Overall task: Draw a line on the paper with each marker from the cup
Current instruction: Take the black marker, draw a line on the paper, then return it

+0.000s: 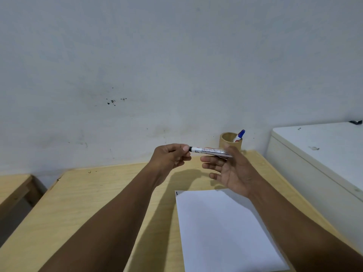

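Marker (209, 151) level between hands | left hand (170, 157) pinches black end | right hand (230, 171) loosely grips barrel

marker cap end: hidden inside the curled left-hand fingers (177, 154); only a black stub shows at the thumb
marker (208, 151) tail: covered by the right-hand fingers (211, 159), its print blurred there
blue marker (238, 136): lower barrel hidden in the cup (228, 143), behind the right fingers
paper (225, 230): near edge cut off by the frame; far right corner under the right hand
black mark (177, 193) on the paper: too small to tell
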### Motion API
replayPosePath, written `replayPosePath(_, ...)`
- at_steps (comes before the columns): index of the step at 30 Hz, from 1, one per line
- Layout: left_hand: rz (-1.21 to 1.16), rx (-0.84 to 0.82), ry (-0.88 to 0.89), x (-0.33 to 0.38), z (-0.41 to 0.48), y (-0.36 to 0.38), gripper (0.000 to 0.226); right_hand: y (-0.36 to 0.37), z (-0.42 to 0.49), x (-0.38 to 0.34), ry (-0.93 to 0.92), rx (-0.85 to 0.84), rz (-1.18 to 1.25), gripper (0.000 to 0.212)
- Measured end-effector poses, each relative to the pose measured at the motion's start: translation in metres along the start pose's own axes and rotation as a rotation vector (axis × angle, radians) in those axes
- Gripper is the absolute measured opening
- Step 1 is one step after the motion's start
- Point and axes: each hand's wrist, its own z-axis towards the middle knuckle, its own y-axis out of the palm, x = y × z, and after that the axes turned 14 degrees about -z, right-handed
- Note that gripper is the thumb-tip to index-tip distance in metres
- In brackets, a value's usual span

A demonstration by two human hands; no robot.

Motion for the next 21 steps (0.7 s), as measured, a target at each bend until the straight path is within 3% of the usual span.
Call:
replayPosePath(2, 0.029, -0.037, -0.009, 0.010, 0.003, -0.003, 0.018, -0.015, -0.005, -0.012, 0.057, -0.153, -0.047, 0.092)
replayPosePath(4, 0.084, -0.085, -0.020, 0.018, 0.005, -0.001, 0.018, -0.024, -0.009, -0.023, 0.119, -0.230, -0.137, 0.093)
replayPosePath(6, 0.183, -0.121, -0.017, 0.023, 0.006, 0.007, 0.017, -0.027, -0.006, -0.028, 0.144, -0.231, -0.357, 0.071)
replayPosePath(8, 0.274, -0.142, -0.006, 0.025, 0.008, 0.019, 0.014, -0.025, 0.000, -0.029, 0.081, -0.189, -0.741, 0.043)
replayPosePath(10, 0.299, -0.139, 0.012, 0.025, 0.009, 0.031, 0.016, -0.022, 0.007, -0.030, 0.016, -0.103, -0.990, 0.024)
replayPosePath(13, 0.256, -0.064, 0.035, 0.024, 0.014, 0.043, 0.029, -0.032, 0.021, -0.036, -0.128, 0.114, -1.023, 0.010)
replayPosePath(17, 0.316, -0.044, 0.021, 0.017, 0.025, 0.041, 0.033, -0.057, 0.037, -0.056, -0.318, 0.490, -0.939, 0.014)
replayPosePath(21, 0.443, -0.045, 0.049, 0.000, 0.041, 0.042, 0.034, -0.072, 0.054, -0.081, -0.347, 0.657, -0.988, 0.017)
